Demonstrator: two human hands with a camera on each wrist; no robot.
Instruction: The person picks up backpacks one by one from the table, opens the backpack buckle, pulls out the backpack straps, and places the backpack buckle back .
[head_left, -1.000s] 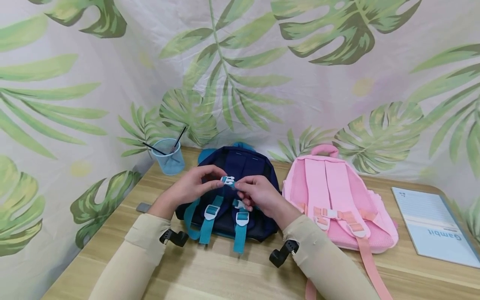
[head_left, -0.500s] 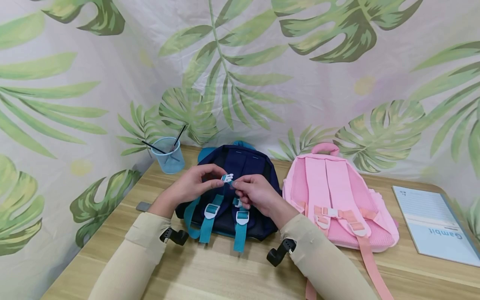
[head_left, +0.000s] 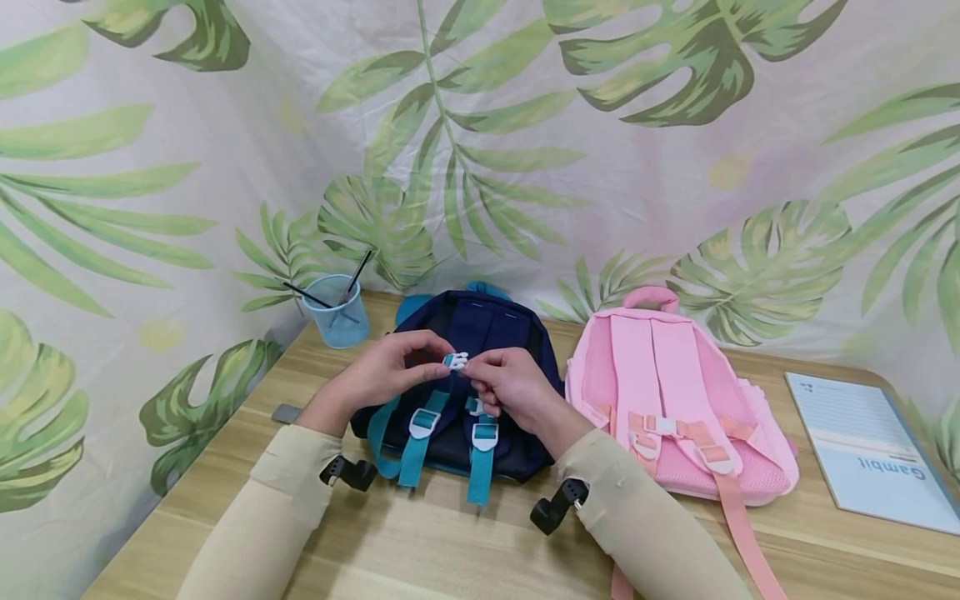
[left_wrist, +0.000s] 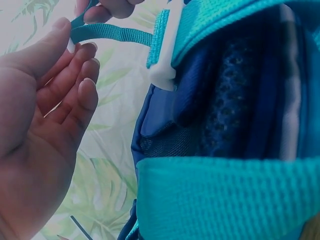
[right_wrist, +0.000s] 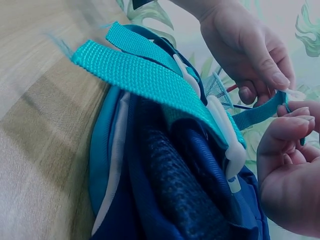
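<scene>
A navy backpack [head_left: 483, 321] with teal straps leans near the back wall, its shoulder-strap side toward me. Above it my left hand [head_left: 386, 365] pinches a small white pronged buckle [head_left: 456, 361] between thumb and fingers. The teal webbing [left_wrist: 115, 33] threaded to this buckle runs back to the backpack in the left wrist view. My right hand [head_left: 519, 385] meets the buckle from the other side, thumb and forefinger pinching the webbing right at its end. Two white strap adjusters [head_left: 423, 422] with hanging teal strap ends sit below the hands.
To the right, a pink backpack [head_left: 686, 350] lies with its chest buckle [head_left: 663, 426] fastened and straps trailing forward. Farther right is a blue-white notebook [head_left: 870, 450]. A blue mesh pen cup [head_left: 341, 321] holds pens at back left, and a small grey object [head_left: 286, 413] lies by the left wrist.
The right fingers have shifted slightly left, closer against the buckle, and less teal webbing shows between the hands. The buckle has tilted a little; the left hand stays nearly still.
</scene>
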